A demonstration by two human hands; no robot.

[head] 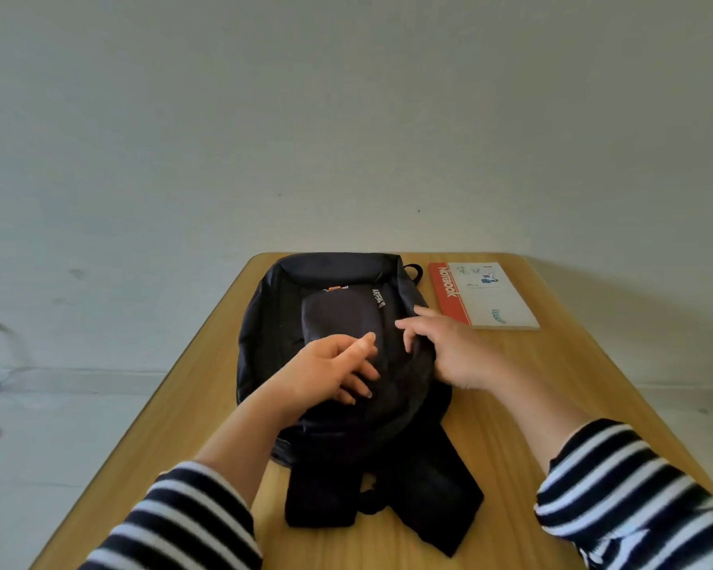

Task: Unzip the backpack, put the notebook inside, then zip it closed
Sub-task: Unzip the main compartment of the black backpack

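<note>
A: How many things do you count on the table?

B: Two. One black backpack and one notebook. Also two hands, and two striped sleeves at the bottom of the view.

A: Where does each thing lie?

B: The backpack lies flat in the middle of the table, with two dark straps spread toward 6 o'clock. The notebook lies flat at about 2 o'clock from the backpack, just beside it but apart, close to the far edge of the table. Its spine side is red.

A: Is something inside the backpack?

B: I cannot see inside. No opening shows, and the notebook is outside, on the wood.

A: And the hands?

B: The left hand rests over the front of the backpack, fingers loosely curled, holding nothing that I can see. The right hand is on the right side of the backpack at about 3 o'clock, fingers spread and touching the fabric. If it pinches a zipper pull, I cannot tell. The hands are apart.

A: How about free room?

B: Bare wood shows at 9 o'clock and at 4 o'clock from the backpack. The backpack's top reaches near the far edge at 12 o'clock, where a pale wall rises.
</note>
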